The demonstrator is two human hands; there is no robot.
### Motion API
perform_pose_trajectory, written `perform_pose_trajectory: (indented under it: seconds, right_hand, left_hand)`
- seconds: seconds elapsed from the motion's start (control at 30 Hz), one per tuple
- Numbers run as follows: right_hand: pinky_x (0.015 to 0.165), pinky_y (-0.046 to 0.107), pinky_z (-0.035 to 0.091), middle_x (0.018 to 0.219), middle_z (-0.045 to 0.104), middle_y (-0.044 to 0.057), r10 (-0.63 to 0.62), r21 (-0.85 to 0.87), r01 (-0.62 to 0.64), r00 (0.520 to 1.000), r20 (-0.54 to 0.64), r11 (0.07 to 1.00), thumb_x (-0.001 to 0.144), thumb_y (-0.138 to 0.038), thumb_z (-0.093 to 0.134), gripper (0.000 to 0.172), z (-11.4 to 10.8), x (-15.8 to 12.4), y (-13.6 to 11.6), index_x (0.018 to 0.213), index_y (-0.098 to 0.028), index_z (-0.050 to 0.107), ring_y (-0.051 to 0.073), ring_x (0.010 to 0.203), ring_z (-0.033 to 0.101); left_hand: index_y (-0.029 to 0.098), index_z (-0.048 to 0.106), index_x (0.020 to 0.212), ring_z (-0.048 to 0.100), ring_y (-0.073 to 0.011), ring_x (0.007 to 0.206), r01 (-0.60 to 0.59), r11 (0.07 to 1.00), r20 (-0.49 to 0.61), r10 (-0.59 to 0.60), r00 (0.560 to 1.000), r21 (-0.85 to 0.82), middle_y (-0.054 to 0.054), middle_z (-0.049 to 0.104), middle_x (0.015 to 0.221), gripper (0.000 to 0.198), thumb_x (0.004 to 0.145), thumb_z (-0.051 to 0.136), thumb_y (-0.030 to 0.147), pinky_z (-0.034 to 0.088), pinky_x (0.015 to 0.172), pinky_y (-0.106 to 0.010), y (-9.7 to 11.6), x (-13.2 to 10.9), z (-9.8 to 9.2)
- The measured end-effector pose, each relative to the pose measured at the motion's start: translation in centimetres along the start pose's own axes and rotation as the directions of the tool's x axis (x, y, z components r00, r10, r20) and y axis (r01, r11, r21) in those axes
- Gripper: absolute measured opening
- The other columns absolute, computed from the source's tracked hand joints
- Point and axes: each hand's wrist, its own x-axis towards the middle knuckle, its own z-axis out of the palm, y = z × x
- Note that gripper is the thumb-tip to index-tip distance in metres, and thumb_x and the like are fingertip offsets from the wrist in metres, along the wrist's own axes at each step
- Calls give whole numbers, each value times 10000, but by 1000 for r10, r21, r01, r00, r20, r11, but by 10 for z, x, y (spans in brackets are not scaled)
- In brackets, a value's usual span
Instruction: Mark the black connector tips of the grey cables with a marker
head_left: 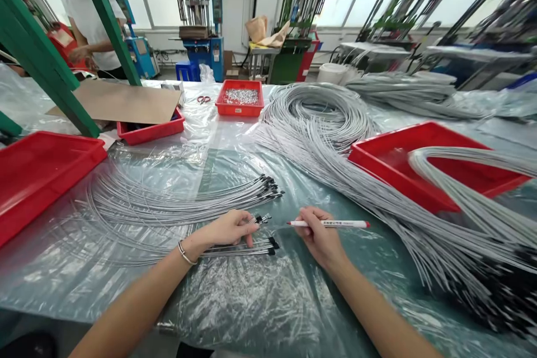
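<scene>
My left hand is closed on a few thin grey cables, whose black and metal ends stick out past the fingertips. In my right hand is a white marker, held level, its red tip pointing left toward those ends. A gap separates the tip from them. Behind my left hand lies a bundle of grey cables with black ends. A few more cables with black ends rest just in front of it on the plastic-covered table.
A large cable coil and long bundles fill the right, beside a red tray. Another red tray is at left. Small metal parts fill a red bin near red scissors. A person stands behind green posts.
</scene>
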Motion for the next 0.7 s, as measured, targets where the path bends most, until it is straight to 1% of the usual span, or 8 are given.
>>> perform_pose_trajectory:
  seconds: [0.1, 0.17, 0.27, 0.37, 0.47, 0.57, 0.63, 0.7]
  right_hand:
    - [417, 212, 160, 407, 283, -15, -3, 4, 3, 1000, 14, 1000, 676, -428, 642, 385, 1, 2, 7, 523, -108, 494, 57, 396, 241]
    - [423, 213, 166, 416, 300, -13, -9, 2, 9, 1000, 12, 1000, 680, -432, 643, 383, 1, 3, 11, 537, -105, 504, 59, 406, 252]
    - [414, 213, 153, 431, 339, -3, -14, -55, 15, 1000, 14, 998, 694, -446, 633, 388, 1, 3, 16, 560, -102, 513, 65, 409, 274]
    - [398, 216, 141, 437, 361, 0, -16, -125, 20, 999, 37, 992, 719, -459, 606, 390, 2, 3, 18, 587, -104, 516, 69, 395, 278]
    - [401, 221, 152, 435, 363, 0, -6, -219, 20, 998, 61, 976, 738, -475, 571, 404, 4, 4, 18, 592, -102, 515, 70, 391, 277]
    - [432, 232, 199, 449, 380, 11, -24, -422, 51, 997, 70, 905, 755, -468, 530, 416, 7, 4, 18, 567, -98, 508, 78, 422, 301]
    - [465, 237, 233, 478, 397, 21, -55, -555, 88, 996, 77, 827, 762, -446, 503, 412, 8, 4, 19, 541, -99, 492, 85, 462, 327]
    - [486, 236, 245, 501, 387, 22, -90, -638, 122, 992, 83, 760, 764, -425, 480, 402, 9, 4, 20, 525, -102, 465, 88, 493, 327]
  left_hand:
    - [164, 432, 852, 304, -7, 418, 23, 997, 7, -22, 1000, -70, -17, 610, 691, 489, 671, 427, 618, 232, 408, -154, -7, 6, 1]
    - [147, 440, 759, 298, -5, 425, 14, 1000, -4, -14, 1000, -26, -10, 587, 623, 465, 659, 464, 600, 225, 422, -153, -12, 10, 2]
    - [123, 442, 651, 366, -16, 476, -28, 997, -46, 31, 998, 70, -21, 573, 583, 450, 670, 470, 572, 249, 469, -149, -16, 12, 4]
    - [124, 472, 663, 364, -21, 475, -28, 994, -50, 34, 998, 104, -31, 602, 661, 479, 662, 453, 602, 237, 459, -163, -16, 12, 5]
    - [126, 453, 637, 370, -31, 489, -15, 990, -84, 27, 996, 141, -5, 530, 606, 475, 670, 431, 599, 243, 465, -171, -14, 13, 6]
    - [126, 374, 588, 310, -25, 512, -9, 967, -164, 52, 985, 255, 26, 343, 533, 438, 683, 435, 549, 222, 490, -180, -11, 15, 8]
    - [130, 352, 595, 257, -23, 524, -3, 953, -181, 61, 982, 304, 29, 289, 545, 421, 687, 433, 533, 205, 500, -189, -10, 17, 9]
    - [134, 346, 601, 254, -26, 529, 4, 950, -179, 54, 982, 311, 28, 286, 551, 411, 687, 433, 526, 208, 509, -194, -9, 18, 9]
